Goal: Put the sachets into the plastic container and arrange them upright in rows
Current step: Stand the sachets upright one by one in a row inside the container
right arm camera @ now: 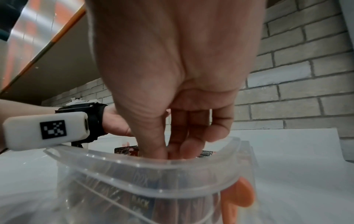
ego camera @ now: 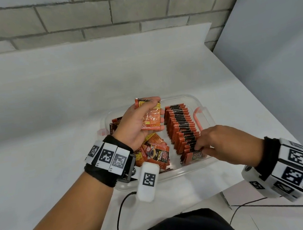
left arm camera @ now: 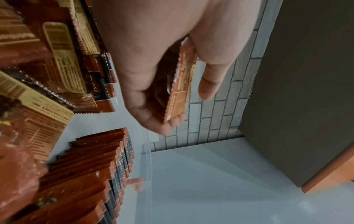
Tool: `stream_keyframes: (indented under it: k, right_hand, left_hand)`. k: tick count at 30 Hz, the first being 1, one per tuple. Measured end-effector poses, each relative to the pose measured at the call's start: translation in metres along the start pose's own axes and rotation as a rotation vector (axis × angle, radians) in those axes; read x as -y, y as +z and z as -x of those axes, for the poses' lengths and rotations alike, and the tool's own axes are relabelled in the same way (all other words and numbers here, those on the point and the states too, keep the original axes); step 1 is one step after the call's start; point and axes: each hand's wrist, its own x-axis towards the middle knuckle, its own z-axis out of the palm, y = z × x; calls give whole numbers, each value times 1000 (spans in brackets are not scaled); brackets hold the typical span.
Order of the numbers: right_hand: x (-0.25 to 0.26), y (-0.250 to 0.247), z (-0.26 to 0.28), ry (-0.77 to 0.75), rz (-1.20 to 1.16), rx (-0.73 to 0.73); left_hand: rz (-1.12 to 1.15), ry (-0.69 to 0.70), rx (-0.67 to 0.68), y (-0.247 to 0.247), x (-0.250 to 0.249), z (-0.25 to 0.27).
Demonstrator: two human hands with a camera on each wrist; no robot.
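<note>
A clear plastic container sits on the white table. Along its right side stands a row of upright orange-and-black sachets, also seen in the left wrist view. Loose sachets lie flat in the left and front part. My left hand hovers over the container and grips a small stack of sachets between thumb and fingers. My right hand reaches down at the near end of the row and pinches the front sachet. In the right wrist view its fingertips dip behind the container rim.
Orange latches hang on the container's right and left sides. A black cable runs over the table toward me. The table's right edge is close to the container. A grey brick wall stands behind.
</note>
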Motion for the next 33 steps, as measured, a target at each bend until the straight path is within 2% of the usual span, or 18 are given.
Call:
stream_keyframes:
  k: [7, 22, 33]
  right_hand:
    - [1, -4, -6, -4, 105, 114]
    - [3, -4, -18, 33, 239, 140]
    - [-3, -6, -19, 50, 142, 161]
  left_hand:
    - [-14, -5, 0, -1, 0, -1]
    - [-26, -20, -1, 0, -4, -3]
    - [-52, -35, -18, 0, -6, -3]
